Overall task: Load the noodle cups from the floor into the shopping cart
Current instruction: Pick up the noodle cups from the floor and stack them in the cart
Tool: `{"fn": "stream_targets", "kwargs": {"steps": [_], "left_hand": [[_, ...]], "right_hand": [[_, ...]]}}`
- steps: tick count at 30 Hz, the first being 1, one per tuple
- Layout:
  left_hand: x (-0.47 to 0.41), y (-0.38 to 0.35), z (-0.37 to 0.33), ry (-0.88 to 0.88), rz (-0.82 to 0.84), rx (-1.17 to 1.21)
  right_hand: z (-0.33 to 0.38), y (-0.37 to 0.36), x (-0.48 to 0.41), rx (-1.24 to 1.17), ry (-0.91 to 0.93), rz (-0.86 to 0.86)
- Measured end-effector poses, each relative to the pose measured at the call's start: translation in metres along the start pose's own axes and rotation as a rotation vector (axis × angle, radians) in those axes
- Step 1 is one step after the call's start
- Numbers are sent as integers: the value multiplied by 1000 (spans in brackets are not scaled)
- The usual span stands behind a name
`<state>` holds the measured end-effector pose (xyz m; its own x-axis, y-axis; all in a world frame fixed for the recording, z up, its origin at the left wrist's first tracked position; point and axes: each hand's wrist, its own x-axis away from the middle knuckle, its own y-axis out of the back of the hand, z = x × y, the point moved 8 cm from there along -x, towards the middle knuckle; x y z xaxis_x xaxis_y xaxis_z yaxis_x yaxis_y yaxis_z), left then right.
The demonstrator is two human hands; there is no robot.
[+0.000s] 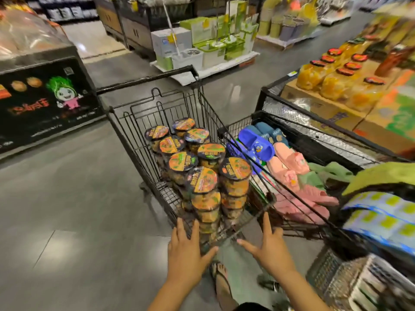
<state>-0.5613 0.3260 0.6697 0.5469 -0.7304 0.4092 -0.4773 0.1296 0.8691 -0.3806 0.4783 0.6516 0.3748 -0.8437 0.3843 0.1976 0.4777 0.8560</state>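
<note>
We spread our left hand (186, 250) and right hand (270, 248) wide, gripping nothing, at the black wire cart (132, 140); eight glossy round noodle cups (211, 151) top the stacks.

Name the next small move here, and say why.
Probably draw both hands back from the shopping cart: the left hand and right hand are open at its near end, the noodle cups stand stacked inside, and no cup shows on the floor.
</note>
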Motion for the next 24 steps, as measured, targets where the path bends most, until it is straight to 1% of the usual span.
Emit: {"fn": "stream_targets", "kwargs": {"steps": [4, 8, 12, 14, 17, 20, 24], "left_hand": [[61, -50, 7, -86, 116, -10], [112, -100, -5, -213, 237, -141], [155, -130, -29, -363, 279, -257], [172, -142, -44, -433, 293, -330], [198, -164, -77, -563, 310, -434], [227, -192, -111, -706, 357, -508], [270, -230, -159, -877, 374, -608]], "right_hand": [[-60, -44, 80, -1, -127, 40], [-136, -89, 170, -38, -309, 89], [-196, -106, 255, -61, -469, 73], [-223, -110, 295, -61, -561, 44], [-258, -125, 349, -145, -710, 16], [-287, -140, 401, -180, -835, -18], [-324, -168, 474, -308, -1010, -32]]}}
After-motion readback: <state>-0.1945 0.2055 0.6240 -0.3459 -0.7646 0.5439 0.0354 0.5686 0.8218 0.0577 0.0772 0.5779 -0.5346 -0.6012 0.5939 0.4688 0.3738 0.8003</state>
